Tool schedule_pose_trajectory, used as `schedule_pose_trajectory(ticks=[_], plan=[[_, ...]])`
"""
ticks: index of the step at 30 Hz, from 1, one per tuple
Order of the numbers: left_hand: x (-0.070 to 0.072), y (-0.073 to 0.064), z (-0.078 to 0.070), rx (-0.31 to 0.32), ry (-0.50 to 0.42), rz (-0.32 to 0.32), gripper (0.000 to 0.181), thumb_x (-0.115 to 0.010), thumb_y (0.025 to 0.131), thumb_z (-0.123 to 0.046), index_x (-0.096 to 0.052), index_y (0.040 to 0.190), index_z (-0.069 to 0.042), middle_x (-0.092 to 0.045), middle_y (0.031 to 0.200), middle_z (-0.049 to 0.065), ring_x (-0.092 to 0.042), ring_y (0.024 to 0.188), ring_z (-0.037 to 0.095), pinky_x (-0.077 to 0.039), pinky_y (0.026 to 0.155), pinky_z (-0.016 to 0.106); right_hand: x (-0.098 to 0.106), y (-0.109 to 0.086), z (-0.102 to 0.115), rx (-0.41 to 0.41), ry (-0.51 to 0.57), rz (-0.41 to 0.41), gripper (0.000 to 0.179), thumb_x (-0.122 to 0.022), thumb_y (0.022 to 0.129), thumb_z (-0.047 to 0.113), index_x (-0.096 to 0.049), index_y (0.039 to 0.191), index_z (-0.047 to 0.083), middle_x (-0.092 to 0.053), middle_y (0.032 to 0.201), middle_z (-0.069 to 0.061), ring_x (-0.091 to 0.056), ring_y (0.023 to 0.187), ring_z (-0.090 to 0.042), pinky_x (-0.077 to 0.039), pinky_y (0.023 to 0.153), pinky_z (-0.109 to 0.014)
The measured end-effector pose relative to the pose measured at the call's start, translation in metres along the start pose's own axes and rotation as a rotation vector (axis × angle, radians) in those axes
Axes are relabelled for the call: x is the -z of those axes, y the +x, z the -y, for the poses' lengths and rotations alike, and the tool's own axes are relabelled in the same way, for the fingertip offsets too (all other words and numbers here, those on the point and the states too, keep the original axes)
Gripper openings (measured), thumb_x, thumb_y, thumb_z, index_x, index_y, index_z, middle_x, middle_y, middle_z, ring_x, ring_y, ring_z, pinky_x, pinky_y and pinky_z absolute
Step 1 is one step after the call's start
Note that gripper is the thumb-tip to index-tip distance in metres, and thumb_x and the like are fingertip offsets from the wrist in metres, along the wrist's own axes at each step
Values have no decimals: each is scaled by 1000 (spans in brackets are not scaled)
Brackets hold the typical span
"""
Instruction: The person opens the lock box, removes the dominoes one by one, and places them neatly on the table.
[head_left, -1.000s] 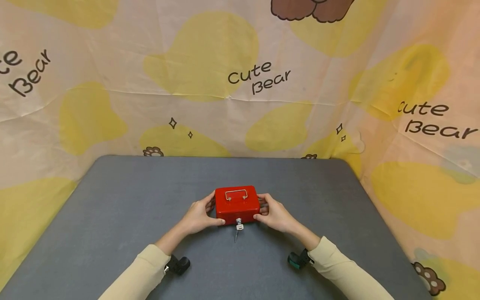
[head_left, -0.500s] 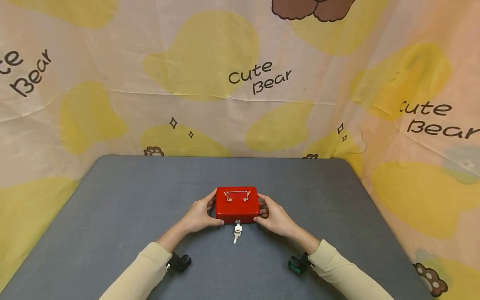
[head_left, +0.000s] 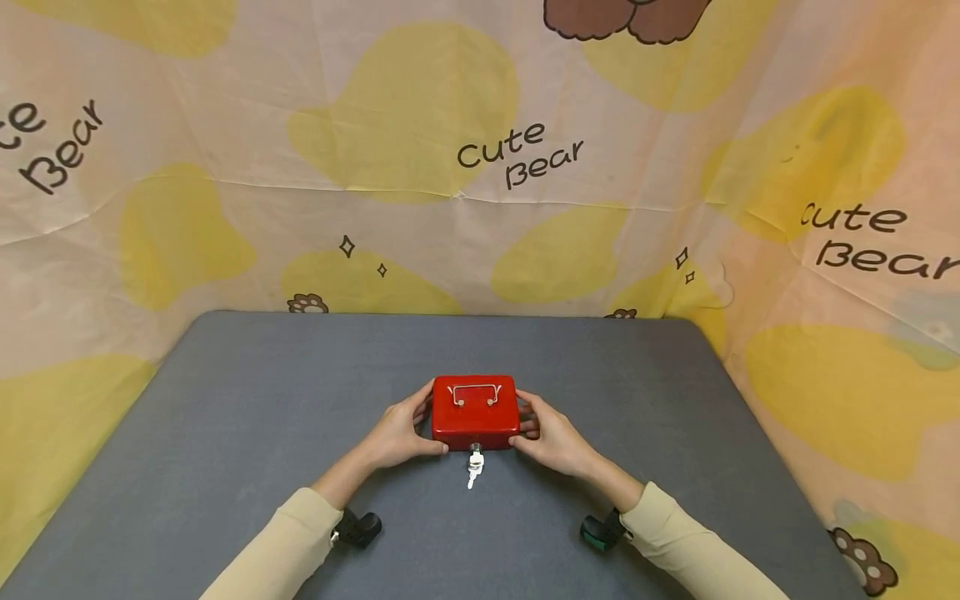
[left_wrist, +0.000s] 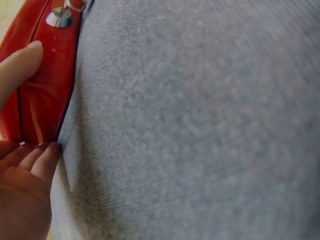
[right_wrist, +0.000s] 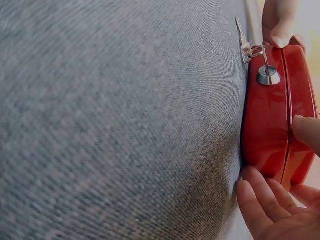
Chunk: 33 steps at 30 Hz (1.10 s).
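Note:
A small red cash box [head_left: 476, 412] with a folded wire handle [head_left: 476, 394] on its lid sits on the grey table. Its lid is down, with a thin seam showing along the front in the right wrist view. From the left side my left hand [head_left: 393, 433] holds the box, thumb against the front face and fingers along the side wall. On the opposite side my right hand [head_left: 553, 437] grips it the same way. A silver lock [right_wrist: 269, 75] sticks out of the front, with a key in it and a second key [right_wrist: 244, 47] hanging from the ring.
The grey table [head_left: 300, 358] extends around the box on all sides. Behind it and at both sides hangs a patterned cloth [head_left: 405, 117] with yellow patches and lettering. Black wrist cameras [head_left: 358, 528] are strapped under both wrists.
The box has turned slightly to face straight forward, and it sits a touch nearer. The hanging key has swung and settled below the lock. Both hands have kept their hold.

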<state>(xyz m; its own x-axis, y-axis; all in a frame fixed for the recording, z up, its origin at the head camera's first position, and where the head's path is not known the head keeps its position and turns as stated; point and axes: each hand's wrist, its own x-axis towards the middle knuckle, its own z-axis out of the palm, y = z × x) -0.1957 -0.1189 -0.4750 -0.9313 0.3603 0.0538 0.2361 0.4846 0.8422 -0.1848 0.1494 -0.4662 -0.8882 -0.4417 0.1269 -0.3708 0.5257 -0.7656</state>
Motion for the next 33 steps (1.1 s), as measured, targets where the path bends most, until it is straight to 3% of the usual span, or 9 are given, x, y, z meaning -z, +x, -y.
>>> schedule_pose_trajectory(ticks=[9, 19, 25, 33], plan=[[1, -4, 3, -15, -24, 14, 101, -81, 57, -25, -22, 138, -10, -34, 136, 11, -46, 115, 23, -39, 91, 33, -1, -3, -1, -14, -21, 23, 70, -66, 76, 15, -27, 134, 7, -54, 110, -8, -61, 85, -10, -48, 73, -20], [3, -5, 0, 13, 39, 18, 100, -80, 58, -30, -22, 138, -11, -35, 136, 8, -47, 114, 22, -38, 92, 34, 0, -3, -2, -13, -56, 45, 72, -66, 77, 18, -25, 135, 8, -53, 114, -6, -60, 88, -9, -48, 74, -21], [6, -7, -2, -19, 57, 3, 101, -79, 59, -31, -22, 138, -6, -37, 135, 11, -44, 116, 24, -36, 94, 36, 5, -4, -2, 1, -114, 64, 78, -66, 76, 26, -21, 138, 12, -45, 125, -4, -56, 97, -13, -49, 74, -23], [11, -12, -3, -43, 129, -28, 99, -80, 58, -31, -25, 137, -9, -38, 134, 7, -43, 118, 19, -35, 96, 38, 9, 1, -6, 28, -112, 82, 88, -68, 74, 29, -12, 141, 16, -33, 136, -7, -47, 112, -21, -48, 78, -29]])
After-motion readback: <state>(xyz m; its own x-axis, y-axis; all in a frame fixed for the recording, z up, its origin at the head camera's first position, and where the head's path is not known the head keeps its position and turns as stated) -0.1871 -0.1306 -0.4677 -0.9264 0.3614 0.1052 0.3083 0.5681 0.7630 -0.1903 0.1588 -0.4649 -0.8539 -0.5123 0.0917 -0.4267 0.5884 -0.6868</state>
